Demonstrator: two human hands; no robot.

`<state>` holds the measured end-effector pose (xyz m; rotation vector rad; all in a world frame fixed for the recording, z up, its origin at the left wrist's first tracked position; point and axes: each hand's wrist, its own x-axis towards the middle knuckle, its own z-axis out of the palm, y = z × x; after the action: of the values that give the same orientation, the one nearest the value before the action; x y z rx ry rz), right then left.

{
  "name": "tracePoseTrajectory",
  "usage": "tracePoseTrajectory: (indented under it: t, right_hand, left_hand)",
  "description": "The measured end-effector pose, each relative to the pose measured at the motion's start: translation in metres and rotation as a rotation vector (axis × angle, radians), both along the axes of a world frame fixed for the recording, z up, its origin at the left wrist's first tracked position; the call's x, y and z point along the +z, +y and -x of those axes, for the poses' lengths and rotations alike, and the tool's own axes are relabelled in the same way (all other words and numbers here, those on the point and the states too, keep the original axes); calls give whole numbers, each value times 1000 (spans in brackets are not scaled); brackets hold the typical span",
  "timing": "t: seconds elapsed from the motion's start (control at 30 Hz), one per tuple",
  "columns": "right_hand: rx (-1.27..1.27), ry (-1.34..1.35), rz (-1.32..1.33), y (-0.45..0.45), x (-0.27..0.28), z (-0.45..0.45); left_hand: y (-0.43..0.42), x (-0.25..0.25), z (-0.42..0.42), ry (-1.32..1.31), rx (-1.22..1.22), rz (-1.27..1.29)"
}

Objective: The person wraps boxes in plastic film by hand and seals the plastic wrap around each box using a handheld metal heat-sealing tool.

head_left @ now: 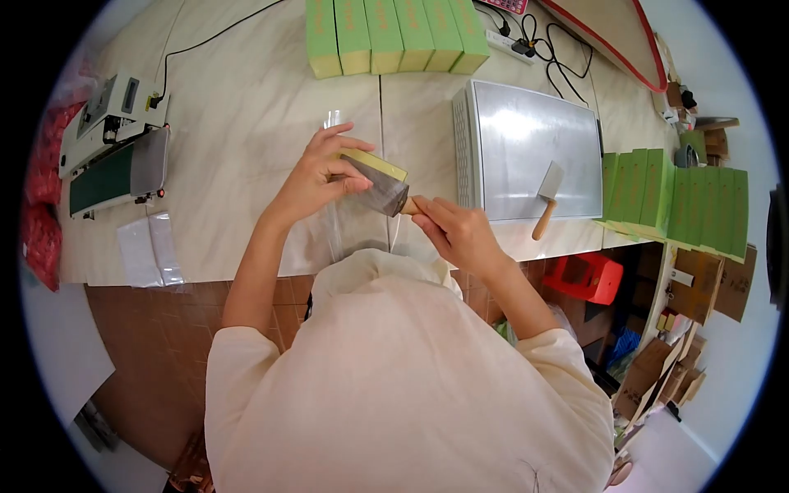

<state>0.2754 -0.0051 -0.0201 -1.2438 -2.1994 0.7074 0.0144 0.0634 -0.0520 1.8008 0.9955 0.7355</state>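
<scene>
My left hand [327,167] grips a box with a yellow-green edge [380,164], held tilted above the table. Its thumb lies over the near side and its fingers over the far side. My right hand [462,232] is closed round the wooden handle of a scraper [408,205]. The scraper's dark, wide blade lies along the near face of the box and hides much of it. Strips of clear plastic film [334,222] show beside and behind my left hand.
A metal-topped machine [534,140] carries a second wooden-handled scraper [548,197]. Green boxes stand in rows at the back [394,37] and right [657,193]. A sealing machine [115,148] and clear plastic bags [149,251] are at left. Cables [555,53] lie at back right.
</scene>
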Motion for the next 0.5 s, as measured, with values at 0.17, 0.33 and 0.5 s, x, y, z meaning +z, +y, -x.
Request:
tracePoseTrajectory:
  t: [0.17, 0.33, 0.5]
  right_hand:
    - [-1, 21, 9, 1, 3, -13]
    - [-28, -28, 6, -11, 12, -54]
    - [-80, -24, 157, -21, 29, -80]
  left_hand:
    - [9, 9, -1, 133, -45, -43]
    - [15, 15, -4, 176, 6, 75]
    - [24, 19, -10, 180, -3, 147]
